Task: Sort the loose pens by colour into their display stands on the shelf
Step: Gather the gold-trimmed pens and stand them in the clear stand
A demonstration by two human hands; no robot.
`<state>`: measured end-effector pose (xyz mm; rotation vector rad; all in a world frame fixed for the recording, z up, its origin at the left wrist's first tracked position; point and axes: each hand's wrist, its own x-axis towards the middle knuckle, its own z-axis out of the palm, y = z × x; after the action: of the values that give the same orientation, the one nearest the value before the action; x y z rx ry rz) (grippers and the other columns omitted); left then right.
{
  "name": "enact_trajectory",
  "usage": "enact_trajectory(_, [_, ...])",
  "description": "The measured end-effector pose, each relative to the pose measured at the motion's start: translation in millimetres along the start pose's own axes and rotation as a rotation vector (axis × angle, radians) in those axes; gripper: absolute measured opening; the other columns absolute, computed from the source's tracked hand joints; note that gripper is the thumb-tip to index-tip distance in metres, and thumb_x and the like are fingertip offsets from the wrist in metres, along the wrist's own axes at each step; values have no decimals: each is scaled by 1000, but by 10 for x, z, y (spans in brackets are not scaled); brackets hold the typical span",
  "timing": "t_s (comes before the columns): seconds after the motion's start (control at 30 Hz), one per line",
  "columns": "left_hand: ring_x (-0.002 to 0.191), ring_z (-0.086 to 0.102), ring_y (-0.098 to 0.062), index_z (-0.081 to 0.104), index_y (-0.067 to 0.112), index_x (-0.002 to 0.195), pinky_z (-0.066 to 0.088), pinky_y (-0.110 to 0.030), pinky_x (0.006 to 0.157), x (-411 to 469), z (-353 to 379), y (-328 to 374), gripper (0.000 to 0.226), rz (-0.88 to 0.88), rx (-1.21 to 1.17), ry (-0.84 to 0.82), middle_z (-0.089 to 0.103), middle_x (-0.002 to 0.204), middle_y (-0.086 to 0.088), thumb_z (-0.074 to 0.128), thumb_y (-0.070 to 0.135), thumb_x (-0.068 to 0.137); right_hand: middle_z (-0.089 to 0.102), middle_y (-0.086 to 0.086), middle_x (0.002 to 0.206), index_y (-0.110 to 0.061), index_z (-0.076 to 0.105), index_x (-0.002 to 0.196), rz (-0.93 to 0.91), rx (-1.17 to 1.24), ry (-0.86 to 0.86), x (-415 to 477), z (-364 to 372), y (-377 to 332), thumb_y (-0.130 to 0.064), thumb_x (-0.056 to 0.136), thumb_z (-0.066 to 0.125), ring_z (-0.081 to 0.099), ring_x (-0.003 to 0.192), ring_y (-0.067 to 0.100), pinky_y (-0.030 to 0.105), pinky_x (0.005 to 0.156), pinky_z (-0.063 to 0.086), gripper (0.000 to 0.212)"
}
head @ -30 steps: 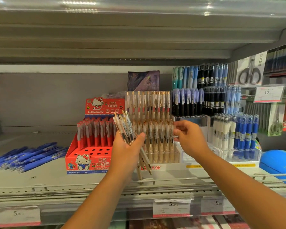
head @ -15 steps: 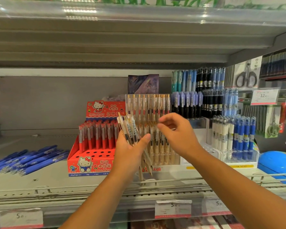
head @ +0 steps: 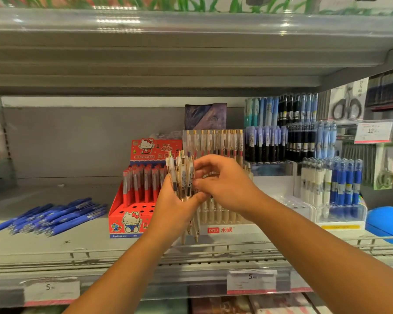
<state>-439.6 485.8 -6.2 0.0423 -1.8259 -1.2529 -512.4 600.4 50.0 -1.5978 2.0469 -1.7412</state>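
Note:
My left hand [head: 176, 205] grips a bundle of clear pens with gold clips [head: 182, 175], held upright in front of the clear display stand [head: 213, 141] that carries matching pens. My right hand [head: 222, 184] has come against the bundle, with thumb and fingers pinching one pen near the middle. A red Hello Kitty stand [head: 132, 214] with red pens sits to the left of the hands. Loose blue pens [head: 52, 216] lie in a heap on the shelf at far left.
Stands of purple, black, blue and white pens [head: 304, 155] fill the shelf to the right, with a blue object [head: 386, 220] at the far right edge. A wire rail [head: 77, 252] runs along the shelf front. Price tags [head: 251, 279] hang below. Scissors packs [head: 347, 105] hang at upper right.
My right hand moved left from the clear stand to the bundle in my left hand and closed on a pen. The view shifted down slightly.

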Motion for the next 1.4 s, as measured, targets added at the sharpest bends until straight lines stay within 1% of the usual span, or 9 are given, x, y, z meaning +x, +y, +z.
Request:
enact_trajectory(0.1, [104,65,0,55,28,127,52,-19,84,-6,-111,-4,70,-34,-15,27,71,110,18,80,47,65,64,4,94,-18,64,108,20,91,93,37,63,-32,5,86,65,64,82,14,28,69,60,32])
enact_trajectory(0.17, [97,68,-1,55,30,124,56,-20,78,-30,-191,-21,65,-70,-5,61,71,103,20,80,48,66,62,6,92,-19,61,105,36,215,172,70,59,-50,8,88,62,66,80,16,30,66,61,32])
enact_trajectory(0.33, [83,66,8,56,33,115,54,-26,76,-59,-315,-136,41,-135,48,218,70,92,21,74,14,84,60,5,88,-22,57,101,26,247,325,150,30,33,9,88,60,65,77,18,33,63,62,34])
enact_trajectory(0.53, [85,65,6,53,32,119,49,-17,67,-63,-291,-155,44,-149,16,311,67,101,16,72,10,85,61,1,89,-33,56,93,-48,91,374,170,132,260,4,89,63,66,82,17,33,67,62,38])
enact_trajectory(0.67, [87,64,-2,53,26,124,50,-14,63,-52,-308,-170,45,-167,-17,404,65,102,11,69,7,86,61,-1,89,-35,56,93,-57,87,369,230,157,341,3,89,63,67,83,17,33,67,62,38])
enact_trajectory(0.83, [69,61,14,51,27,125,43,-5,44,-63,-296,-149,43,-161,-93,487,62,96,11,64,7,89,62,-5,89,-39,55,92,-75,29,361,291,220,423,1,89,64,67,82,13,27,65,61,41])
enact_trajectory(1.0, [73,65,0,51,28,125,44,-6,45,-79,-300,-126,40,-185,-98,485,63,100,8,64,13,90,61,-4,90,-34,56,94,-11,-76,286,349,298,515,0,89,65,67,78,12,23,61,60,36])
enact_trajectory(1.3, [62,61,6,55,32,112,46,-12,50,-65,-307,-144,32,-198,-117,416,65,88,10,65,13,88,61,-7,82,-29,55,100,6,-271,196,283,420,650,1,90,62,65,78,11,38,71,60,32])
enact_trajectory(1.4, [75,63,0,54,34,114,47,-16,60,-65,-305,-135,34,-194,-133,410,64,92,14,67,16,89,62,-8,82,-23,59,105,-7,-297,200,277,403,656,-2,90,63,62,72,4,22,70,57,27])
